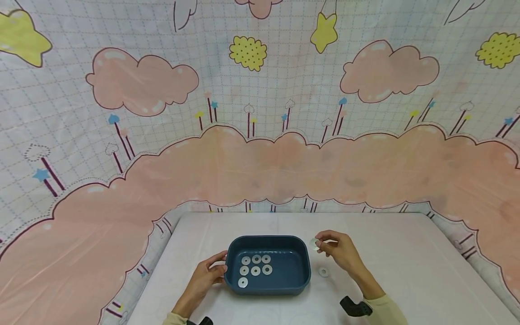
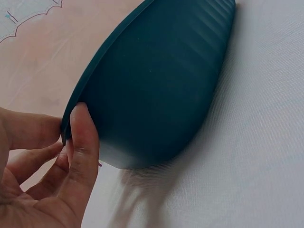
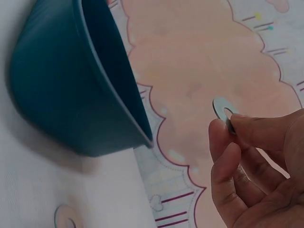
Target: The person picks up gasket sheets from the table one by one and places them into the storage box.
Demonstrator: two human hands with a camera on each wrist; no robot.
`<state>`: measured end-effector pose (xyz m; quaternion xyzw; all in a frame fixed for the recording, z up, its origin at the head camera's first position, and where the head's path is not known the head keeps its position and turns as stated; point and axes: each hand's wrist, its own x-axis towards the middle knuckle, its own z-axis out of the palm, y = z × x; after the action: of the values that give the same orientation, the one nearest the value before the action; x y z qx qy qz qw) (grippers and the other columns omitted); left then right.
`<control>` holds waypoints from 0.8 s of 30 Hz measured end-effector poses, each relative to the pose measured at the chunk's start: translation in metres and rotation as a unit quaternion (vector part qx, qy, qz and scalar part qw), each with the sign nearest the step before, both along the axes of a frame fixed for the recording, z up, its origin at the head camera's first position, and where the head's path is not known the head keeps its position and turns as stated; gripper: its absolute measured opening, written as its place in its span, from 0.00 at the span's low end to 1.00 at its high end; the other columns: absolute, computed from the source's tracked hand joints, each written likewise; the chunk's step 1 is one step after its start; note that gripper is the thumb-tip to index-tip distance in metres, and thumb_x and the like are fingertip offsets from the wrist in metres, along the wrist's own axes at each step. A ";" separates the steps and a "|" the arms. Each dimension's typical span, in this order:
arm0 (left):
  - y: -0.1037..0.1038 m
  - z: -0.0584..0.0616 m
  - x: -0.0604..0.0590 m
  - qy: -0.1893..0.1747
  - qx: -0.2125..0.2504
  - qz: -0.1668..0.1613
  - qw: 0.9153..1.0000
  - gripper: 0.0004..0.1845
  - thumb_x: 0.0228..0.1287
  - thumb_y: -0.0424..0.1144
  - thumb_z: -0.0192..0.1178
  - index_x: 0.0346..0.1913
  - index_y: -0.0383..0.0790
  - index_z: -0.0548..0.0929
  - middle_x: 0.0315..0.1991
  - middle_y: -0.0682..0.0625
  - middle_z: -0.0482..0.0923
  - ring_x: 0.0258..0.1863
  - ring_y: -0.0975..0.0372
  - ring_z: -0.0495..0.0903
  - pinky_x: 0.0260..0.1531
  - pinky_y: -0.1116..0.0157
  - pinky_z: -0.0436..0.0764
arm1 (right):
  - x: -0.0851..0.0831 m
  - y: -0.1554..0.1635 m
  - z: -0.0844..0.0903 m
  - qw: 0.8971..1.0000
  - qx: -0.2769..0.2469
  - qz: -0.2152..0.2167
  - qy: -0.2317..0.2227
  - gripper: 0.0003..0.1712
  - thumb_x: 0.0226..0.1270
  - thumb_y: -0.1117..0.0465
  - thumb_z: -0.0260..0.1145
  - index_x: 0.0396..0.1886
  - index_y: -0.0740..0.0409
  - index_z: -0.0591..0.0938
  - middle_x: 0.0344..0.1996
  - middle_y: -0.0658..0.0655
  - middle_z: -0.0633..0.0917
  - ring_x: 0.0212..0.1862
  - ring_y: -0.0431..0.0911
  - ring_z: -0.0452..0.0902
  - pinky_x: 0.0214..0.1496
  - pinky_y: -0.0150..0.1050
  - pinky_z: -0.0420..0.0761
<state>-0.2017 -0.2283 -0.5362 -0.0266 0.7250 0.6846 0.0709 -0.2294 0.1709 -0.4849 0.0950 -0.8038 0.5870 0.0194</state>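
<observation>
A dark blue rectangular tub (image 1: 267, 289) stands on the white table, with several flat metal washers (image 1: 255, 271) lying in rows in its left half. My left hand (image 1: 206, 275) grips the tub's left rim, thumb on one side and fingers on the other, as the left wrist view shows close up. Just right of the tub, my right hand (image 1: 339, 250) pinches one washer (image 3: 223, 111) between thumb and fingertips, held above the table. Below that hand another washer (image 1: 323, 272) lies flat on the table, near the tub's right wall.
The white table (image 1: 406, 253) reaches back to a cloth backdrop (image 1: 268, 171) printed with clouds and stars. Dark bands (image 1: 355, 307) circle both wrists, next to the light sleeves.
</observation>
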 end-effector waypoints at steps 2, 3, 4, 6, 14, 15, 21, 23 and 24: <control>0.000 -0.001 0.000 -0.001 -0.002 0.000 1.000 0.28 0.63 0.27 0.60 0.67 0.31 0.72 0.52 0.43 0.76 0.37 0.64 0.82 0.33 0.64 0.84 | 0.001 -0.003 0.002 1.000 -0.011 0.003 0.001 0.14 0.64 0.65 0.67 0.47 0.68 0.82 0.38 0.66 0.84 0.29 0.38 0.83 0.30 0.33 0.80; 0.000 -0.002 0.000 -0.001 -0.004 0.000 1.000 0.28 0.63 0.28 0.60 0.67 0.31 0.72 0.52 0.43 0.76 0.37 0.64 0.82 0.33 0.64 0.84 | 0.002 -0.005 0.002 1.000 -0.016 0.004 0.002 0.14 0.64 0.65 0.67 0.47 0.68 0.82 0.38 0.66 0.84 0.29 0.38 0.83 0.30 0.33 0.80; 0.000 -0.002 0.000 -0.001 -0.005 0.000 1.000 0.28 0.63 0.28 0.60 0.67 0.31 0.72 0.53 0.43 0.76 0.37 0.64 0.82 0.33 0.64 0.84 | 0.002 -0.007 0.003 1.000 -0.021 0.005 0.002 0.14 0.64 0.65 0.67 0.47 0.68 0.82 0.38 0.66 0.84 0.29 0.38 0.83 0.30 0.33 0.80; 0.000 -0.002 0.000 -0.008 -0.003 0.006 1.000 0.28 0.62 0.28 0.60 0.67 0.33 0.73 0.53 0.43 0.76 0.37 0.64 0.82 0.33 0.64 0.84 | 0.003 -0.010 0.004 1.000 -0.028 0.004 0.001 0.14 0.64 0.65 0.67 0.47 0.68 0.82 0.38 0.66 0.84 0.29 0.39 0.82 0.30 0.33 0.81; -0.001 -0.004 -0.001 -0.003 0.000 -0.002 1.000 0.28 0.63 0.28 0.60 0.67 0.31 0.71 0.54 0.41 0.75 0.36 0.64 0.82 0.33 0.64 0.84 | 0.006 -0.027 0.003 0.999 -0.048 0.011 -0.009 0.12 0.64 0.67 0.67 0.46 0.68 0.83 0.39 0.65 0.84 0.29 0.42 0.84 0.30 0.33 0.81; -0.001 -0.004 -0.001 -0.004 0.000 -0.001 1.000 0.28 0.63 0.28 0.60 0.67 0.31 0.71 0.54 0.42 0.75 0.36 0.64 0.82 0.33 0.64 0.84 | 0.006 -0.029 0.002 0.999 -0.052 0.014 -0.008 0.12 0.64 0.67 0.67 0.46 0.68 0.83 0.39 0.66 0.84 0.29 0.43 0.84 0.30 0.33 0.81; 0.000 -0.002 -0.002 -0.012 -0.002 0.011 1.000 0.27 0.63 0.27 0.60 0.67 0.33 0.73 0.54 0.42 0.75 0.36 0.63 0.81 0.33 0.64 0.84 | 0.006 -0.040 0.001 0.997 -0.063 0.046 -0.015 0.13 0.64 0.68 0.67 0.47 0.70 0.82 0.41 0.68 0.82 0.32 0.47 0.86 0.31 0.33 0.83; 0.000 -0.002 -0.003 -0.012 -0.001 0.011 1.000 0.27 0.63 0.27 0.60 0.67 0.33 0.72 0.54 0.41 0.75 0.37 0.62 0.81 0.33 0.63 0.84 | 0.006 -0.044 0.002 0.996 -0.066 0.057 -0.018 0.14 0.64 0.67 0.67 0.47 0.70 0.81 0.41 0.68 0.82 0.32 0.46 0.86 0.32 0.33 0.84; 0.000 -0.002 -0.003 -0.011 -0.002 0.010 1.000 0.27 0.63 0.27 0.60 0.67 0.33 0.72 0.54 0.41 0.75 0.37 0.63 0.81 0.34 0.64 0.84 | 0.006 -0.046 0.002 0.996 -0.068 0.061 -0.020 0.14 0.64 0.68 0.66 0.48 0.71 0.81 0.41 0.68 0.82 0.32 0.45 0.86 0.32 0.33 0.84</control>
<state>-0.2044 -0.2278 -0.5382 -0.0417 0.7249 0.6838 0.0722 -0.2231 0.1246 -0.4833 0.1302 -0.7552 0.6420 -0.0261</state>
